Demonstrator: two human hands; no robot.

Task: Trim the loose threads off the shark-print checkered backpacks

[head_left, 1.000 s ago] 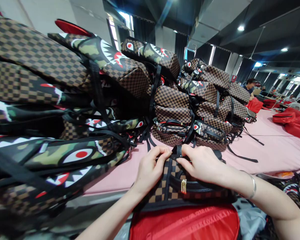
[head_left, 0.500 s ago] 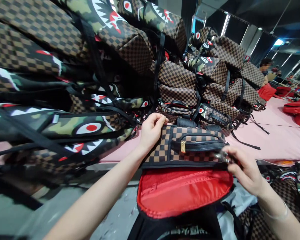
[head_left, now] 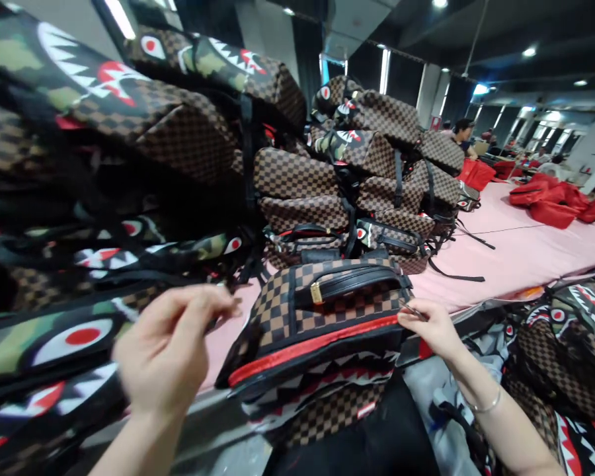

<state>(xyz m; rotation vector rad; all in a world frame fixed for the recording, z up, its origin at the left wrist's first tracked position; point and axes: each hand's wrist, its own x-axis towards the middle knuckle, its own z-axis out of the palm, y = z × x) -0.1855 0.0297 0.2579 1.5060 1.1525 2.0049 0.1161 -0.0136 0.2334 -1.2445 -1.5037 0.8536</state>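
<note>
A brown checkered backpack (head_left: pixel 322 311) with a red-lined zip opening and shark-teeth print stands at the pink table's near edge in front of me. My right hand (head_left: pixel 426 326) pinches a small metal zipper pull at the bag's right side. My left hand (head_left: pixel 171 350) hovers to the left of the bag, fingers curled together in a loose pinch, a little blurred; I cannot make out anything in them. A gold zip tab (head_left: pixel 316 293) sits on the bag's black front pocket.
Tall piles of matching checkered and camouflage shark backpacks (head_left: pixel 129 165) fill the left and the middle of the pink table (head_left: pixel 515 254). Red bags (head_left: pixel 550 205) lie far right, with people seated beyond. More backpacks (head_left: pixel 565 344) sit low at my right.
The bag's red interior flap has closed to a narrow red strip. My left hand left the bag's top and drew back to the left. My right hand stays at the zipper on the right side.
</note>
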